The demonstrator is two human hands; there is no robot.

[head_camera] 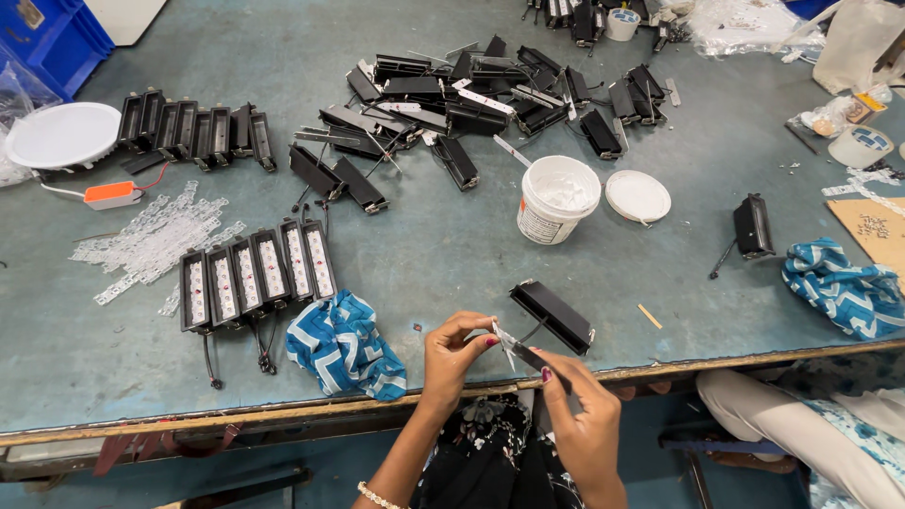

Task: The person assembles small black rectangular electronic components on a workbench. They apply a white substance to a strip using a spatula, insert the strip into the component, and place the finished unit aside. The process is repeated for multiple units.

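Low in the middle of the frame, the left hand (454, 356) and the right hand (577, 407) together pinched a narrow light strip (517, 349) between their fingertips, above the table's near edge (283, 411). A black housing (552, 316) lay just beyond it, with a white tub (556, 199) farther up and a blue patterned cloth (345, 345) to the left.

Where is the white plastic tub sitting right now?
In the head view, the white tub stands open on the table right of centre, its lid lying just right of it, beyond both hands.
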